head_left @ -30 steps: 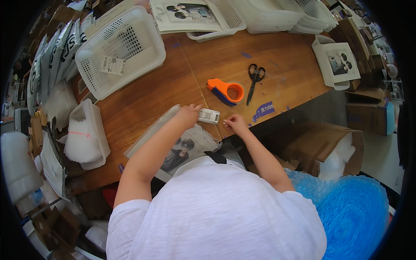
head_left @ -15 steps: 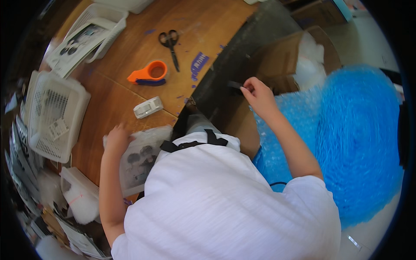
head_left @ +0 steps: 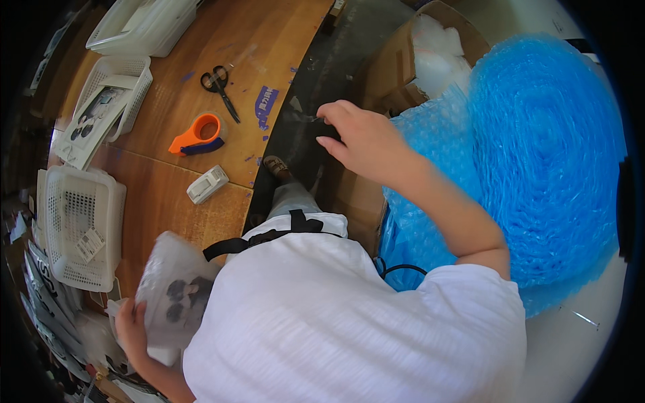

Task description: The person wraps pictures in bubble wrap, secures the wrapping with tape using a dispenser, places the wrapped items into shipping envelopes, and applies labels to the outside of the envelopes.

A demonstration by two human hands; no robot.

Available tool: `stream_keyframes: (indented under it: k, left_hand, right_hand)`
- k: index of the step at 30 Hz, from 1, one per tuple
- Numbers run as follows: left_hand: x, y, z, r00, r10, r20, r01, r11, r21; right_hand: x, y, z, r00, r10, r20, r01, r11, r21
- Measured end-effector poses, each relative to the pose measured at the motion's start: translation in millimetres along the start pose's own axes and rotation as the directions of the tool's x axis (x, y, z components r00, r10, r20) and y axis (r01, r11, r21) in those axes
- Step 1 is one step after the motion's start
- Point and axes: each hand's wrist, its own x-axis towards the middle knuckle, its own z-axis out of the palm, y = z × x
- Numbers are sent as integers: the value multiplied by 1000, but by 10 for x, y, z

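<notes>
My left hand (head_left: 131, 330) grips the lower left edge of a flat packet (head_left: 170, 295) wrapped in clear plastic, with a dark printed picture showing through. The packet is tilted beside my body at the table's near edge, its right side hidden by my shirt. My right hand (head_left: 355, 139) is in the air past the table's right edge, thumb and fingers apart. A small see-through scrap (head_left: 304, 117) shows at its fingertips; whether it touches them I cannot tell.
On the wooden table (head_left: 151, 195) lie black scissors (head_left: 220, 91), an orange tape dispenser (head_left: 200, 134), a white dispenser (head_left: 207, 184) and purple scraps (head_left: 266, 104). White baskets (head_left: 84, 225) line the left. A blue bubble-wrap roll (head_left: 547, 168) and a carton (head_left: 396, 67) stand right.
My left hand has raised and tilted the packet off the table toward my body. My right hand has moved up and left, and its fingers have parted from the strip they pinched.
</notes>
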Motion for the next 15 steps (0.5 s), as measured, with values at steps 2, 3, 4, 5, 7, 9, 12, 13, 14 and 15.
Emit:
stream_keyframes:
  k: [2,3,4,5,7,9,12,13,14,15]
  left_hand:
    - [-181,-40,-229,993,-64,-97,53,992,-112]
    - [-251,-52,-398,992,-128,6,128,986,-109]
    - [-302,-72,-455,990,-135,-30,129,982,-136]
    - [-355,-92,-496,988,-141,-66,129,978,-163]
    - [-447,-120,-596,982,-128,-140,108,984,-142]
    - [-432,-174,-675,988,-77,-134,59,990,-131]
    - [-362,-162,-730,984,-9,-177,-4,997,-75]
    - [-308,-140,-719,980,24,-199,-37,997,-63]
    - [-247,-121,-714,979,31,-199,-46,996,-74]
    - [-251,-108,-698,978,11,-209,-29,996,-80]
  right_hand:
    - [-206,-79,-91,998,66,23,-67,994,84]
    - [-366,-92,-69,997,42,62,-46,997,63]
    - [-537,-97,-53,988,70,141,-75,997,35]
    - [-713,-110,-38,971,99,218,-103,995,8]
    - [-1005,-143,-34,917,177,356,-165,984,-65]
    - [-1245,-205,24,834,283,474,-242,959,-147]
    - [-1408,-502,-41,421,186,888,-106,982,-156]
    - [-1464,-646,-38,293,152,944,-80,988,-134]
    - [-1533,-783,-16,194,99,976,-25,995,-96]
    - [-1570,-824,74,178,73,981,-30,997,-69]
